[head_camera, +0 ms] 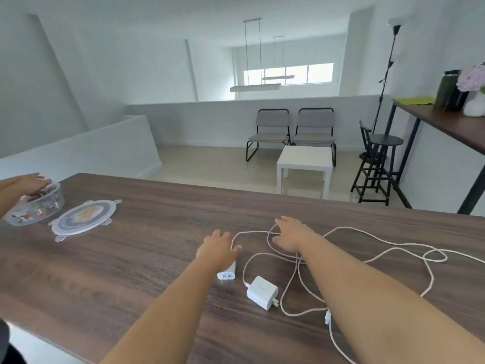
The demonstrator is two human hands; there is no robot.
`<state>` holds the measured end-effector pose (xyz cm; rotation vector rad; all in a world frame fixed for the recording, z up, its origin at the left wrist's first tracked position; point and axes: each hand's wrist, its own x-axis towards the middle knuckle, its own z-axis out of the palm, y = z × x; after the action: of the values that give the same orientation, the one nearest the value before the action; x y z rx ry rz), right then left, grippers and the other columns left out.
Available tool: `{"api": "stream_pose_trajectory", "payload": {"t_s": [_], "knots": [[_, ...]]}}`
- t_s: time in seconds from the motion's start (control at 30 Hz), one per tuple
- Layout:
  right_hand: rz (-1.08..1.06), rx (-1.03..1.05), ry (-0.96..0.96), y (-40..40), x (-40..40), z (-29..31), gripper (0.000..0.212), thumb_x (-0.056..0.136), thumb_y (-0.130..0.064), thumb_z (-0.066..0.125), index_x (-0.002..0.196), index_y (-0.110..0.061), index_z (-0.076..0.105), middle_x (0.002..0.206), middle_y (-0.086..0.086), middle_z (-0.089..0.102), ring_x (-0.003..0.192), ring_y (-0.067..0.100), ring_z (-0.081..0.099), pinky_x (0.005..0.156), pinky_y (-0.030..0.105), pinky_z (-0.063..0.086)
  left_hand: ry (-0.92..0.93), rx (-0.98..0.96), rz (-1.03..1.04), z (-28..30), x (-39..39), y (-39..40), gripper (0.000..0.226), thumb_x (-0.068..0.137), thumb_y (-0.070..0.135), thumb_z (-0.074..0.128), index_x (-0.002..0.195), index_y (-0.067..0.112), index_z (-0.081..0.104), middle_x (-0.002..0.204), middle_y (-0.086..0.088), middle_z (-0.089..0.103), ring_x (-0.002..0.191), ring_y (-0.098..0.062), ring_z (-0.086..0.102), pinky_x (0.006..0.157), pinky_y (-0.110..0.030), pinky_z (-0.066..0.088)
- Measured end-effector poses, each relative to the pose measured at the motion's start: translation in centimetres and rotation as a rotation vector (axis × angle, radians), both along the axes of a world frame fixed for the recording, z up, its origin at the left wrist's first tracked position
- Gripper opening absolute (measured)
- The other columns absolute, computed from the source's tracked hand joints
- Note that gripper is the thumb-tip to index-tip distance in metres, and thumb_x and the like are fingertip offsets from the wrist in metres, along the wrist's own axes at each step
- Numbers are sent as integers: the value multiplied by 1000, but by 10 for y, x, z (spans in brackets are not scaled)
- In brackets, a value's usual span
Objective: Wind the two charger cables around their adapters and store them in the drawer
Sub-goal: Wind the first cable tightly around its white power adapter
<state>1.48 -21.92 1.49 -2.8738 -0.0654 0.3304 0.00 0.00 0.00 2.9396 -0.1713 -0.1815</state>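
Note:
Two white adapters lie on the dark wooden table (pixel 131 258). The smaller adapter (pixel 227 273) has its prongs facing me and sits partly under my left hand (pixel 217 248), whose fingers are spread flat over it. The larger square adapter (pixel 262 292) lies free to the right of it. Loose white cables (pixel 393 249) sprawl in tangled loops across the table to the right. My right hand (pixel 290 233) rests palm down on a cable loop, fingers apart. No drawer shows in view.
At the far left, another person's hand (pixel 29 183) reaches into a clear round container (pixel 36 208) of small items; its round lid (pixel 84 218) lies beside it. Beyond the table's far edge stand two chairs, a white side table and stools.

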Motion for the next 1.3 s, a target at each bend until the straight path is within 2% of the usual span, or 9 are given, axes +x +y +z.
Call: {"api": "stream_pose_trajectory", "payload": {"t_s": [0.13,0.3,0.57,0.8,0.87,1.0,1.1,1.2,1.3], "knots": [[26,1,6,2,-6,-15,66,91,-39,49,149,-19,23,160,1,15,146,26,17,117,46,21,202,-92,139,-14,-7,3,60,79,53,59,125,15,51,130,-13,48,110,-30,55,90,-38,49],[71,64,-3,3,-7,-23,60,93,-34,49,148,-21,28,158,3,21,144,27,20,117,43,21,252,-358,191,-12,-9,5,26,73,33,64,87,10,69,93,-9,71,89,-23,67,66,-28,50],[71,443,-166,14,-1,-6,54,95,-18,49,142,-41,35,156,5,27,142,26,26,118,42,20,425,-1238,-24,53,-21,0,27,82,19,76,105,13,63,92,-5,67,79,-14,65,72,-28,51],[0,870,-219,31,-7,24,43,81,-35,61,106,-69,53,150,-14,34,142,23,22,115,51,22,307,-1220,-244,112,-42,-9,40,65,27,82,103,23,70,92,-4,69,85,-15,65,77,-30,53],[23,836,-216,32,-7,29,27,83,-40,57,99,-60,62,141,-15,46,137,23,33,112,49,30,247,-1219,-276,123,-46,-13,40,64,24,83,102,22,71,94,-5,69,84,-14,65,75,-29,54],[43,896,-265,23,-29,60,19,93,-34,52,92,-26,69,93,-9,69,95,10,62,86,30,46,124,-1314,-289,145,-52,-16,43,66,21,79,107,20,68,89,6,71,79,-9,64,71,-23,53],[39,942,-412,11,-48,83,16,96,-32,51,102,-32,66,74,1,62,72,13,59,77,28,46,82,-1449,-264,158,-54,-15,45,68,21,75,112,25,67,84,12,69,77,-7,63,72,-21,51],[35,979,-604,1,-65,115,13,92,-38,57,103,-41,64,86,26,62,78,35,58,76,38,49,94,-1600,-319,169,-54,-17,43,72,14,74,113,25,68,90,5,69,79,-11,65,70,-21,53],[55,998,-765,-17,-85,158,16,88,-40,61,89,-27,69,75,23,57,64,21,47,67,34,42,111,-1616,-370,180,-56,-24,41,74,10,78,109,30,70,84,6,66,77,-15,61,69,-23,54]]}}
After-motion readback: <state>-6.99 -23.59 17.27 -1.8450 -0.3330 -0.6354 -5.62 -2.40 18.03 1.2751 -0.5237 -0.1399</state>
